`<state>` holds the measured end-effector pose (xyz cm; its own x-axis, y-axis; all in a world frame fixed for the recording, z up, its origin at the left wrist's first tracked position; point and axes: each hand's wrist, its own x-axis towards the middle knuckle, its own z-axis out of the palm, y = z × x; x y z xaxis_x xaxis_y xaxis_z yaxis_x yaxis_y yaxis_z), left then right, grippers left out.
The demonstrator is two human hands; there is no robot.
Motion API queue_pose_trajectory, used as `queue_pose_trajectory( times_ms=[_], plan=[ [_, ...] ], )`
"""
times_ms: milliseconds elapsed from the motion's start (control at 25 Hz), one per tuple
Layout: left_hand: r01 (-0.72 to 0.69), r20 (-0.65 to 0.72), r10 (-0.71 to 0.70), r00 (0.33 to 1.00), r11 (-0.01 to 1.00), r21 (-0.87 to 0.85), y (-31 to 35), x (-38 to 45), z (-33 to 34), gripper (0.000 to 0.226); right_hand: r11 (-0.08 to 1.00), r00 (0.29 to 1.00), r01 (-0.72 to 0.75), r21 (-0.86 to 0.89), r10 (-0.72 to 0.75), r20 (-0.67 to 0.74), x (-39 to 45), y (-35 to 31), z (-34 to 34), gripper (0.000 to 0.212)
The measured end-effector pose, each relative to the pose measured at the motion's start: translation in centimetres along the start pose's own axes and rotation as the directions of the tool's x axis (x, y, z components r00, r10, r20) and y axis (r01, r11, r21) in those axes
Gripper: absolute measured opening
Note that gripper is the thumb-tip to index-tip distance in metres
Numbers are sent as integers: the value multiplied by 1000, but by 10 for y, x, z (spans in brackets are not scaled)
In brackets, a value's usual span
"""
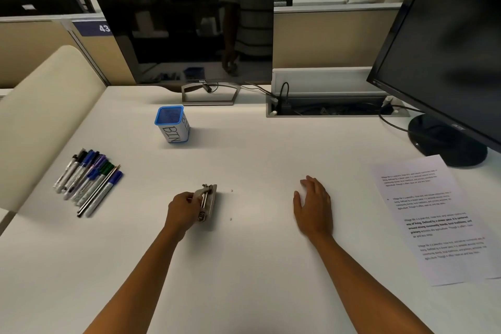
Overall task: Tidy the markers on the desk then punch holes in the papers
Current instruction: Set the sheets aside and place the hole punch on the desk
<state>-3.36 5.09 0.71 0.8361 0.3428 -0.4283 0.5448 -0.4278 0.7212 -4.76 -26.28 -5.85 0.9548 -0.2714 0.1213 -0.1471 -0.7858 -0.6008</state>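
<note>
My left hand (182,210) grips a metal hole punch (207,202) that stands on the white desk (244,266) near its middle. Two tiny white paper dots (231,205) lie just right of the punch. My right hand (314,205) rests flat on the desk with fingers spread, holding nothing. A printed sheet of paper (436,217) lies at the right. Several markers and a pencil (88,180) lie side by side in a row at the left. A blue-rimmed cup labelled BIN (173,123) stands behind the punch.
Two dark monitors stand at the back (187,30) and at the right (447,46), the right one on a round black base (444,141). A cable tray (325,106) with cords sits between them. A beige panel (40,122) borders the desk's left side.
</note>
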Motion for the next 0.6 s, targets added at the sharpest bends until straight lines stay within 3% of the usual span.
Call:
queue_pose_trajectory(
  times_ms=[40, 120, 240, 320, 440, 520, 600],
  plan=[
    [-4, 8, 4, 1000, 1000, 0, 0, -1, 1, 25, 1000, 1000, 0, 1, 0, -1, 0, 0, 0, 39],
    [90, 145, -59, 988, 971, -221, 0, -1, 2, 25, 1000, 1000, 2, 4, -1, -9, -1, 1, 0, 38],
    [409, 501, -89, 861, 708, -577, 7, -13, -2, 27, 1000, 1000, 6, -6, -6, -14, -1, 0, 0, 38],
    [508, 593, -57, 804, 585, -633, 4, -14, -2, 32, 1000, 1000, 8, -16, -8, -14, 0, 0, 1, 37],
    [400, 537, -42, 842, 715, -573, 3, -15, 1, 28, 1000, 1000, 5, -20, -6, -21, 0, 1, 1, 36],
    [201, 390, 13, 921, 842, -501, 3, -13, 2, 26, 1000, 1000, 4, -21, -5, -23, 0, 0, 1, 36],
    [-71, 155, 106, 982, 975, -211, 4, -6, 0, 30, 1000, 1000, 8, -30, -9, -22, 1, 0, 2, 37]
  ],
)
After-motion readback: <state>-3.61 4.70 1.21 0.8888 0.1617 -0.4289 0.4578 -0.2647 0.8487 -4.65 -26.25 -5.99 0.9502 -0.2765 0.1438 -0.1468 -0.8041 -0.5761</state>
